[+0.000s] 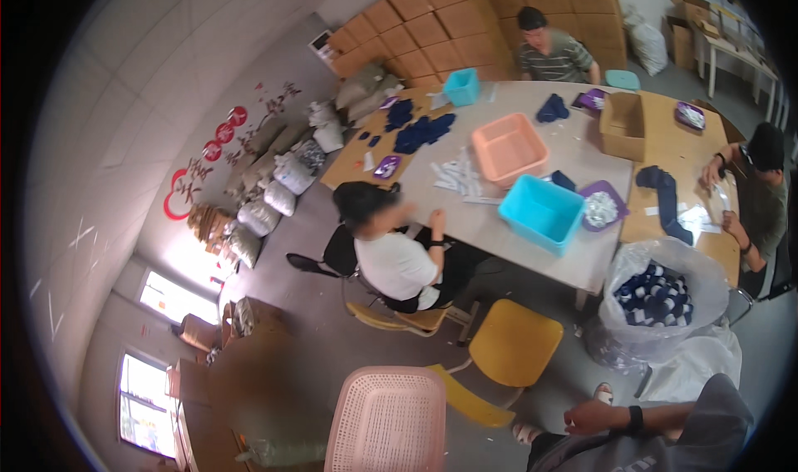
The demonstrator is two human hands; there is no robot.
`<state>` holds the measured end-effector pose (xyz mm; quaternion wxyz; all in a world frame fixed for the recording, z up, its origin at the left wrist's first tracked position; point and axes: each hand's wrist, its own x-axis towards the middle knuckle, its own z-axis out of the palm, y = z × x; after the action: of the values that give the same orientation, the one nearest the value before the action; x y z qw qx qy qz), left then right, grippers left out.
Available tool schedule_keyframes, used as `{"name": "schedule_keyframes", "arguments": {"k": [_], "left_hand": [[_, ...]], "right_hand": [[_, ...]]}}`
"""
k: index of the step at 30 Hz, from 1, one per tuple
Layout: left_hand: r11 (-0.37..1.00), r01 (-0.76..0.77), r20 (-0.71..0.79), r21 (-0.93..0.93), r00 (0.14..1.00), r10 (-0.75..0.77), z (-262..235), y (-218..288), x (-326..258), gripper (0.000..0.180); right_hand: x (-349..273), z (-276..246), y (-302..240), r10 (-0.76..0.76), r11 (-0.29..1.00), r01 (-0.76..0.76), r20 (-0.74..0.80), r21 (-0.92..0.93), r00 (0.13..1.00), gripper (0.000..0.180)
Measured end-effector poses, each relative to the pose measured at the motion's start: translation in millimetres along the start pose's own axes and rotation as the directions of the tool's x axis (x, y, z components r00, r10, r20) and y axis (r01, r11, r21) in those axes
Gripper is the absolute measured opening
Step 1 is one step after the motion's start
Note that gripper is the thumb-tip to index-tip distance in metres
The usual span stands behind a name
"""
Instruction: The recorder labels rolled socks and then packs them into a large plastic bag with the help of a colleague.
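My right hand, with a dark band at the wrist, hangs low at the lower right beside my dark trousers. Its fingers curl in loosely, and nothing shows in them. My left hand is out of the picture. Closest above my right hand stands a large clear bag filled with rolled dark blue and white pieces. White sacking slumps on the floor against the bag. A yellow chair stands up and to the left of the hand. Farther left is a pink perforated basket.
Two joined tables carry a blue bin, an orange basket, a carton, purple trays and dark blue cloth. Several people sit around them. Stacked cartons and sacks line the walls.
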<state>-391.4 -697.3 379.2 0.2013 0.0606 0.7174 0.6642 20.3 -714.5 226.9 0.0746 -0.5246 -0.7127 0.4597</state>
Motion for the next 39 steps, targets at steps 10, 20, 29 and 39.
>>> {"name": "schedule_keyframes", "arguments": {"k": [10,20,29,39], "left_hand": [[0.996,0.054,0.167,-0.07,0.985,-0.042,-95.1,37.1,275.8,0.032],[0.99,0.094,0.201,-0.11,0.977,-0.07,-51.8,73.0,534.8,0.032],[0.962,0.159,0.327,-0.223,0.942,-0.08,129.5,86.1,750.9,0.033],[0.821,0.534,0.663,-0.2,0.691,-0.289,444.7,113.2,933.8,0.037]], "right_hand": [[165.6,150.7,-157.4,0.064,0.997,-0.049,0.283,-0.061,0.957,0.044],[368.1,174.6,-318.8,0.182,0.982,-0.19,0.286,0.001,0.941,0.046],[680.6,153.1,-380.4,0.033,0.997,-0.011,0.309,-0.074,0.95,0.043],[998.7,-9.2,-577.4,-0.166,0.891,-0.011,0.349,0.453,0.922,0.072]]}}
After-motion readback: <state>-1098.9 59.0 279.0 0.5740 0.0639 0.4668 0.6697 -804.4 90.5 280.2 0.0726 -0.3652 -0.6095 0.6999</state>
